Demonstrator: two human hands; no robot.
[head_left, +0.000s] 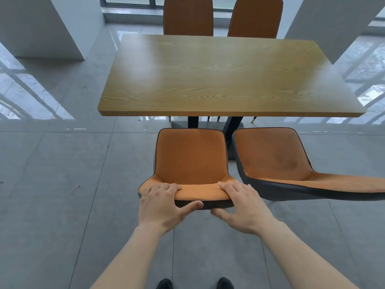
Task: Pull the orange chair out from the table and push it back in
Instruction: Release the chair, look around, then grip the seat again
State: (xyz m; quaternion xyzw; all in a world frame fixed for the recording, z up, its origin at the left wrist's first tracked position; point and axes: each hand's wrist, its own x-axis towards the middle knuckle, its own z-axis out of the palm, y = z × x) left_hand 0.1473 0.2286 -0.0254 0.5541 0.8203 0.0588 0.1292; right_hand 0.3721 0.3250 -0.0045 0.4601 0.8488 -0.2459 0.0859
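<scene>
Orange upholstery with a dark back shell covers the chair (190, 157) that both hands hold by the top edge of its backrest. The left hand (161, 207) grips the left part of that edge, fingers curled over the orange front and the thumb pressed against the dark back. The right hand (242, 207) grips the right part in the same way, fingers lying over the top and the thumb stretched along the underside of the back. The two thumbs point toward each other and lie near, not touching.

The chair stands on the near side of the wooden table (225, 78), its seat fully clear of the tabletop's near edge, with grey floor (62, 174) showing between. Just beside it, to the right along the same side of the table, stands a second orange chair (277, 159), tilted outward in the wide-angle view. Two more orange chairs (188, 16) stand at the table's far side, backrests rising above the far edge. The table's black legs (192, 122) show under its near edge. Two dark shoes (164, 284) appear on the floor below the forearms.
</scene>
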